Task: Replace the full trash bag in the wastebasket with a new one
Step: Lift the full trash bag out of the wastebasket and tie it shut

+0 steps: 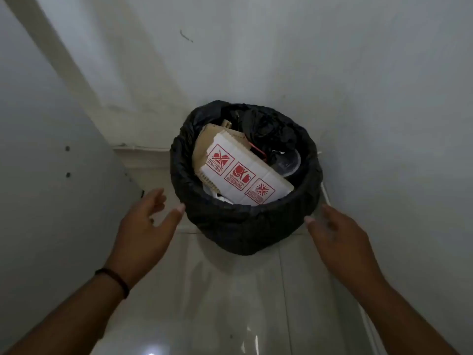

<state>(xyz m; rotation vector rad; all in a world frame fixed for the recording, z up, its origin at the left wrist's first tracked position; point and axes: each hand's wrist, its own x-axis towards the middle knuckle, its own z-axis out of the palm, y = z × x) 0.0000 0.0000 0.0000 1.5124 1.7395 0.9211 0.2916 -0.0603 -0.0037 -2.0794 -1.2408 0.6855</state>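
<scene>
Hands flank the wastebasket, one on each side of its near rim, and that flanking is what the coming move depends on. The wastebasket stands on the pale tiled floor (225, 290) in a corner, close against the white wall (281, 60) behind it, and is wholly wrapped by the black trash bag (245, 226), whose edge is folded over the rim and down the outside. The left hand (148, 221) lies to the left of the bin and slightly nearer the camera, fingers loosely spread and holding nothing, its thumb tip at or just short of the folded plastic; contact cannot be confirmed. The right hand (335, 231) mirrors it on the right, fingers relaxed and empty, its thumb just beside the bag's outer fold. A dark band (115, 278) circles the left wrist. The bag looks full: a white cardboard box (243, 175) with red warning symbols lies slantwise across the opening, its long axis running from upper left to lower right, with crumpled black plastic (266, 126) and a clear container (288, 162) behind it. Both hands seem about equally near the rim, so the likely next step is to grip the folded edge on both sides and peel it upward; the box's projecting corner could snag the plastic
</scene>
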